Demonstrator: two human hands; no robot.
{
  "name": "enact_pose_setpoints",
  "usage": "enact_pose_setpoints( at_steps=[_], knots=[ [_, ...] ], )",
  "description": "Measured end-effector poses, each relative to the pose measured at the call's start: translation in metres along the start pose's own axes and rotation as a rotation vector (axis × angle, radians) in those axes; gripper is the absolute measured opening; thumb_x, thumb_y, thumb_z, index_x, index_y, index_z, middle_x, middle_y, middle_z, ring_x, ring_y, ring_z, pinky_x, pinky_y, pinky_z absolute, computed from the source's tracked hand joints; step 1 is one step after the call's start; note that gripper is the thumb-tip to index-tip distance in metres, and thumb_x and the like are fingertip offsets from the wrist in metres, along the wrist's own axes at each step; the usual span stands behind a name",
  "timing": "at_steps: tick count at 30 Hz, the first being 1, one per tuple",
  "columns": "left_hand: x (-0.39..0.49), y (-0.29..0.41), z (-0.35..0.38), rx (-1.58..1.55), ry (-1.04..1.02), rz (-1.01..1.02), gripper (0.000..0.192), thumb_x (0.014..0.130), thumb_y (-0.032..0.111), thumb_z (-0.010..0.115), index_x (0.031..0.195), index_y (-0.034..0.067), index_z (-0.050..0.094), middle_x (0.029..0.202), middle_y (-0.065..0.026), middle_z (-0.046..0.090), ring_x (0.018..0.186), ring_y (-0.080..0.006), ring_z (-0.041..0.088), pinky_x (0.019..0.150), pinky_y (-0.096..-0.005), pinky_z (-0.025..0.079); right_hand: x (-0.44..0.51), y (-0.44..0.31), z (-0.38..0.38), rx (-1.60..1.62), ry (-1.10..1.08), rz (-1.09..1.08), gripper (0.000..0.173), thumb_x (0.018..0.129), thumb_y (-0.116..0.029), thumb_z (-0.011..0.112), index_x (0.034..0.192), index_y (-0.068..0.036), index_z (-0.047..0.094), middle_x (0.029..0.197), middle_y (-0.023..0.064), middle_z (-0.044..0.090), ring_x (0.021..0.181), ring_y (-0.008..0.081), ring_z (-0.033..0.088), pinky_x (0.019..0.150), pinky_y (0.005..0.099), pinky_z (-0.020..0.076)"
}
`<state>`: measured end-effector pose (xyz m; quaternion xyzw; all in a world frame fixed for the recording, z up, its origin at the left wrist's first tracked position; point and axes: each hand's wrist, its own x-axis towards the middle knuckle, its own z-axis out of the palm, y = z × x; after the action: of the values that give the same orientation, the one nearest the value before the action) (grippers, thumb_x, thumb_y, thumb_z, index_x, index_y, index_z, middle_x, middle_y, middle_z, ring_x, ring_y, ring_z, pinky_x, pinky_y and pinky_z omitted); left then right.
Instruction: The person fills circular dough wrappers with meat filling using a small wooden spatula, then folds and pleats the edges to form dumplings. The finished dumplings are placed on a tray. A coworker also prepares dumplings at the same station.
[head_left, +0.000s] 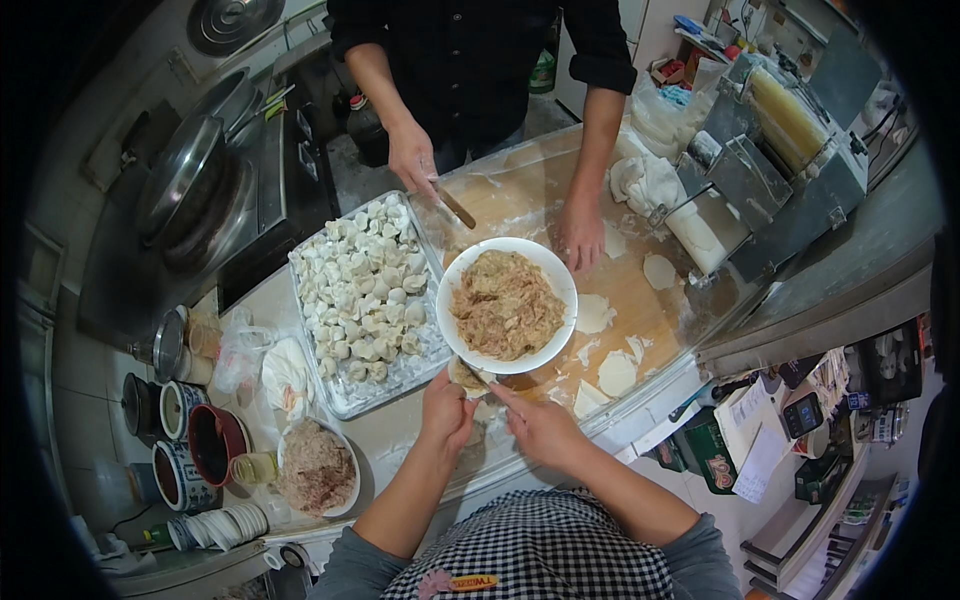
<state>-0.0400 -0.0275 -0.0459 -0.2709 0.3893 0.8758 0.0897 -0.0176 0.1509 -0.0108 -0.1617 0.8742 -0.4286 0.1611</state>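
Just below a white bowl of filling (507, 306), my left hand (448, 409) holds a dough wrapper (466, 379) with filling on it. A thin spreading tool, partly hidden by the fingers, is gripped in my right hand (536, 424), its end at the wrapper. To the left, a metal tray (349, 409) carries many folded dumplings (367, 292). Round dough wrappers (618, 373) and dough scraps lie on the floured wooden board (652, 330) to the right.
Across the board, another person holds a wooden-handled tool (455, 206) and rests a hand (582, 232) near the bowl. A dough-rolling machine (780, 165) stands right. A second bowl of filling (319, 469), a cloth (286, 375), jars and pots sit left, beside a stove.
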Motion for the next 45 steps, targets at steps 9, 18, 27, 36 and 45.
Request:
enact_pose_setpoints(
  at_steps=[9,18,27,36,45],
  knots=[
    [-0.027,0.031,-0.017,0.078,0.057,-0.026,0.054,0.085,-0.014,0.036,0.135,-0.003,0.051,0.122,-0.0157,0.063,0.108,-0.0266,0.064,0.09,-0.036,0.055,-0.024,-0.022,0.011,-0.203,-0.016,-0.165,0.062,0.087,-0.008,0.058,0.146,-0.021,0.046,0.089,0.0162,0.06,0.077,0.0363,0.064,0.067,0.0453,0.0541],
    [-0.046,0.045,0.011,0.056,-0.175,-0.031,0.062,0.078,-0.013,0.038,0.138,-0.005,0.047,0.129,-0.0167,0.059,0.117,-0.0244,0.06,0.1,-0.0343,0.051,-0.033,-0.031,-0.006,-0.088,0.186,-0.145,0.054,0.086,-0.008,0.061,0.138,-0.02,0.052,0.091,0.0139,0.063,0.082,0.0333,0.065,0.07,0.0429,0.0548],
    [-0.077,0.013,0.025,0.19,-0.497,-0.151,0.042,0.097,0.008,0.059,0.138,0.007,0.048,0.132,-0.0099,0.057,0.123,-0.0204,0.055,0.106,-0.0382,0.046,-0.023,-0.025,-0.021,0.105,0.479,-0.125,0.015,0.077,-0.01,0.078,0.091,-0.011,0.073,0.092,0.007,0.064,0.081,0.0268,0.063,0.069,0.0361,0.0514],
    [-0.081,0.015,0.039,0.154,-0.368,-0.105,0.029,0.102,0.012,0.054,0.131,0.006,0.053,0.126,-0.0096,0.06,0.113,-0.0197,0.061,0.094,-0.0338,0.054,-0.015,-0.04,-0.022,0.041,0.532,-0.222,0.013,0.083,-0.008,0.068,0.093,-0.004,0.074,0.1,0.0113,0.065,0.093,0.0296,0.058,0.082,0.0401,0.0472],
    [-0.082,0.002,0.046,0.508,-0.339,0.164,0.035,0.107,0.027,0.042,0.115,-0.002,0.061,0.111,-0.0101,0.065,0.103,-0.0183,0.062,0.093,-0.0319,0.049,-0.013,-0.04,-0.015,0.101,0.481,-0.256,0.027,0.091,-0.02,0.056,0.104,-0.005,0.073,0.097,0.0179,0.067,0.085,0.0361,0.063,0.076,0.0416,0.0519]
  ],
)
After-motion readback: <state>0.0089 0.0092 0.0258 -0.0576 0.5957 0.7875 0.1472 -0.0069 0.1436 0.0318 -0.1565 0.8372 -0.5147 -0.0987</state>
